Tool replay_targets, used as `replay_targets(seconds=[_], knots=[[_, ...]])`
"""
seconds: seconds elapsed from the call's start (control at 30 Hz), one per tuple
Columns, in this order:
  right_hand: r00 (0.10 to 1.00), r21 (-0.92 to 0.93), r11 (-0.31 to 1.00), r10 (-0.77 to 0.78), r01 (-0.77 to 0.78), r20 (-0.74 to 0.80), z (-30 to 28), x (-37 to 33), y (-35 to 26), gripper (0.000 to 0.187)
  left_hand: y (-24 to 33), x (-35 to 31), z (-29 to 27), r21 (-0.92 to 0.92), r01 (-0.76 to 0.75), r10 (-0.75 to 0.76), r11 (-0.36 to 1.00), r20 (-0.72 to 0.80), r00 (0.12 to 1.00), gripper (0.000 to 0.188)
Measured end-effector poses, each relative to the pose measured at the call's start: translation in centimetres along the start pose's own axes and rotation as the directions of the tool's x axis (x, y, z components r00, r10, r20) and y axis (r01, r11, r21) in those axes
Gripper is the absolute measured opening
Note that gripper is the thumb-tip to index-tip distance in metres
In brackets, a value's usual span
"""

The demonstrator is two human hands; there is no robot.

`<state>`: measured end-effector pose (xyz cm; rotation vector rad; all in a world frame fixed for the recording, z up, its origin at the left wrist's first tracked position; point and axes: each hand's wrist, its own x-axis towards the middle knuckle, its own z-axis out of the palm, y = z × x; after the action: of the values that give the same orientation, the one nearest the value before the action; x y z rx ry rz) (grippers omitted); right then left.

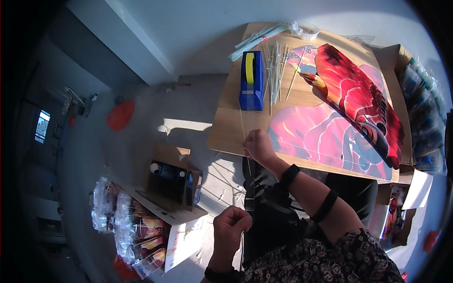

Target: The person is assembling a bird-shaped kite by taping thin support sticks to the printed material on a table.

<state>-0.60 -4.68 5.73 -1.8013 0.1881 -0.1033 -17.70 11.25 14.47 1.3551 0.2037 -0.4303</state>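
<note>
My right hand [258, 147] is closed at the table's near left edge, pinching a thin pale rod [242, 120]. The rod sticks out above and below the fist. Lower down, off the table, my left hand [231, 228] is closed with thumb and fingers pressed together; a thin line shows beside it, but I cannot tell whether it is the same rod. Beyond my right hand stands a blue tape dispenser [252, 96] with a yellow roll. A flat red-pink printed sheet [306, 125] lies to its right, partly under a glossy red, wing-shaped printed piece [354, 94].
Several thin sticks [274, 70] and a bundle of pale rods [257, 41] lie on the wooden table [226, 127], near a small plastic bowl [309, 32]. Open cartons with bagged printed pieces [151, 240] stand on the floor at left. More plastic bags [424, 113] fill a box at right.
</note>
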Motion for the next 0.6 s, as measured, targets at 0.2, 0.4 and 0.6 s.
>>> replay_targets(seconds=[0.2, 0.4, 0.6], knots=[[0.996, -0.245, 0.966, -0.088, 0.078, -0.031, 0.8, 2.5, 2.1, 0.008, 0.3, 0.5, -0.9, -0.003, 0.019, -0.019, 1.0, -0.023, 1.0, 0.006], [0.965, -0.434, 0.889, -0.223, 0.143, -0.139, 0.2, 3.1, 2.1, 0.016, 0.1, 0.6, -0.6, 0.033, 0.06, -0.059, 0.998, -0.014, 0.998, 0.011], [0.933, 0.729, 0.654, 0.354, -0.201, -0.06, -2.3, 5.8, -2.2, 0.018, -0.9, 0.8, -1.3, -0.024, 0.06, -0.06, 0.998, 0.003, 0.998, 0.011]])
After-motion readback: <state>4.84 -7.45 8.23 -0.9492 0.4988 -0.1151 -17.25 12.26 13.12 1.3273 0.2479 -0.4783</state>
